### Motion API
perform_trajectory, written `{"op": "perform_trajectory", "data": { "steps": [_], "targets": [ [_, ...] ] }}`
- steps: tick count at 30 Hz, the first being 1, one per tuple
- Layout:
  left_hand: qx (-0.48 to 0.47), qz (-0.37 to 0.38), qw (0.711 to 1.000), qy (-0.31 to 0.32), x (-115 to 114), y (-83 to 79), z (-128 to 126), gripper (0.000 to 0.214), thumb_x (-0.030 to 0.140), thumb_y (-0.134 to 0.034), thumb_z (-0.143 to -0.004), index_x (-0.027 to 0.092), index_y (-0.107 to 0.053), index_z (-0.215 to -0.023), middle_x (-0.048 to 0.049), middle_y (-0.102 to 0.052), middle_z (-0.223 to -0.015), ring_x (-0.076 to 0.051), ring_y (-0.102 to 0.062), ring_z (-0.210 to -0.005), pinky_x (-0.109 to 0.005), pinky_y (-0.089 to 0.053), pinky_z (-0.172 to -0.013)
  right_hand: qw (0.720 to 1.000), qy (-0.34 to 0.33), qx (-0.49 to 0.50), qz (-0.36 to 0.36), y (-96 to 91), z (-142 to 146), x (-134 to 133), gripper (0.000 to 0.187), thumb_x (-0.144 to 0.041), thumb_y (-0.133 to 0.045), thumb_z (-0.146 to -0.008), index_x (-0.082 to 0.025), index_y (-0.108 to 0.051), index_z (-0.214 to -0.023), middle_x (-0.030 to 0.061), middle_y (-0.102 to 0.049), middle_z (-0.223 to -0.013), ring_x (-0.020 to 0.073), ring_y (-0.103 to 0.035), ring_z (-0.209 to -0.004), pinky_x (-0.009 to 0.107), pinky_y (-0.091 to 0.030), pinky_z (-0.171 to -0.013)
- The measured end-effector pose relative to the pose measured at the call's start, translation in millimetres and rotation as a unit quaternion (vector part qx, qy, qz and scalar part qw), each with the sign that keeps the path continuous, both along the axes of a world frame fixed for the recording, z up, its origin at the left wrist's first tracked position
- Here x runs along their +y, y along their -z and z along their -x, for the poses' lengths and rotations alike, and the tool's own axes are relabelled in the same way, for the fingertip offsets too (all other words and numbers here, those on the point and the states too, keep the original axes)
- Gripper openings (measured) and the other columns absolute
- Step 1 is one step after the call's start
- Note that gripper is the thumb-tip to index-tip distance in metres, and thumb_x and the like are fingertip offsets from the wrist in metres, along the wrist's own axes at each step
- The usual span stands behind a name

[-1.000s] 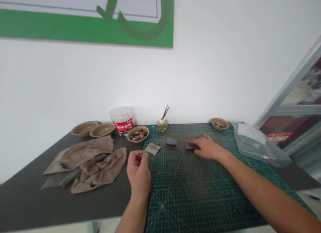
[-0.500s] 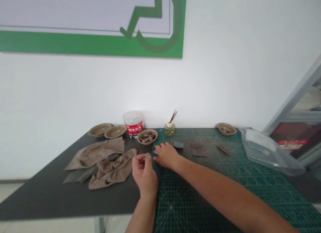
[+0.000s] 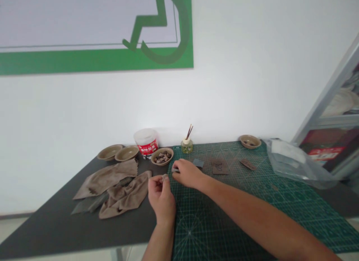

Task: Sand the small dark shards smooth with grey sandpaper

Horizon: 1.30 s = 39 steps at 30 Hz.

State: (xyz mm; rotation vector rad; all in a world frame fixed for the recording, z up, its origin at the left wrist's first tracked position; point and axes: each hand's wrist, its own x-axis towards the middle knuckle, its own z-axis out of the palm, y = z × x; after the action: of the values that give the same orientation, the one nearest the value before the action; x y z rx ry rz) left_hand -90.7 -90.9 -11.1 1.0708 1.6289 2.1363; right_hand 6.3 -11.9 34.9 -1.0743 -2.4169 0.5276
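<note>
- A green-bordered wall sign [image 3: 95,58] hangs on the white wall above the dark tabletop [image 3: 50,231].
- A green cutting mat [image 3: 294,205] covers the tabletop's right part, with a clear plastic bag [image 3: 297,165] at its far right corner.
- Two crumpled brown cloths [image 3: 105,180] lie left of the mat, partly over a grey-green sheet [image 3: 85,206].
- The right hand [image 3: 187,174] rests over the mat's near-left area, its grip nearly closed, thumb and forefinger on a small grey piece [image 3: 175,170].
- The left hand [image 3: 162,195] is just beside it, above the tabletop's edge, its grip pinched shut on a small pale fragment [image 3: 165,177].
- A tan bowl of pebbles [image 3: 162,156] sits just beyond both hands, beside a white tub with a red label [image 3: 146,143].
- Farther along the mat lie a brown rectangular sheet [image 3: 219,166], a small brown strip [image 3: 248,164] and a grey square [image 3: 198,163].
</note>
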Motion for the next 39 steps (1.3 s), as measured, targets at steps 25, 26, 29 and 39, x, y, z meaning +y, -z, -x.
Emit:
{"op": "perform_trajectory", "data": {
  "steps": [25, 26, 29, 39],
  "targets": [
    [0.262, 0.174, 0.875, 0.367, 64.8, -19.9, -114.2, 0.012, 0.025, -0.062, -0.075, 0.019, -0.055, -0.067, 0.0043, -0.052, -0.062, -0.012, -0.048, -0.059, -0.022, -0.036, -0.056, 0.892, 0.083, 0.392, 0.207, 49.5, -189.4, 11.4, 0.022, -0.037, -0.062, -0.081, -0.016, -0.059, -0.075, -0.0024, -0.057, -0.063, 0.0115, -0.05, -0.056, 0.023, -0.039, -0.055],
    [0.269, 0.168, 0.877, 0.362, 65.0, -18.3, -116.7, 0.011, 0.024, -0.061, -0.075, 0.018, -0.055, -0.067, 0.0041, -0.052, -0.062, -0.012, -0.048, -0.059, -0.022, -0.036, -0.056, 0.891, 0.086, 0.397, 0.205, 49.3, -189.7, 10.3, 0.023, -0.038, -0.061, -0.082, -0.016, -0.061, -0.075, -0.0019, -0.058, -0.063, 0.0116, -0.051, -0.057, 0.023, -0.039, -0.055],
    [0.277, 0.157, 0.881, 0.349, 64.2, -12.4, -120.3, 0.01, 0.024, -0.06, -0.076, 0.018, -0.058, -0.068, 0.0036, -0.054, -0.062, -0.013, -0.05, -0.06, -0.022, -0.038, -0.057, 0.894, 0.096, 0.394, 0.19, 50.1, -188.9, 8.2, 0.024, -0.038, -0.063, -0.081, -0.014, -0.066, -0.076, 0.0, -0.062, -0.066, 0.0128, -0.054, -0.06, 0.023, -0.041, -0.057],
    [0.257, 0.161, 0.887, 0.348, 67.4, -5.2, -108.9, 0.013, 0.029, -0.063, -0.079, 0.018, -0.063, -0.073, 0.0014, -0.061, -0.067, -0.013, -0.055, -0.063, -0.023, -0.042, -0.06, 0.894, 0.112, 0.379, 0.21, 49.8, -187.6, 7.1, 0.024, -0.036, -0.066, -0.08, -0.016, -0.076, -0.086, 0.0036, -0.072, -0.077, 0.0173, -0.062, -0.072, 0.026, -0.044, -0.064]
  ]
}}
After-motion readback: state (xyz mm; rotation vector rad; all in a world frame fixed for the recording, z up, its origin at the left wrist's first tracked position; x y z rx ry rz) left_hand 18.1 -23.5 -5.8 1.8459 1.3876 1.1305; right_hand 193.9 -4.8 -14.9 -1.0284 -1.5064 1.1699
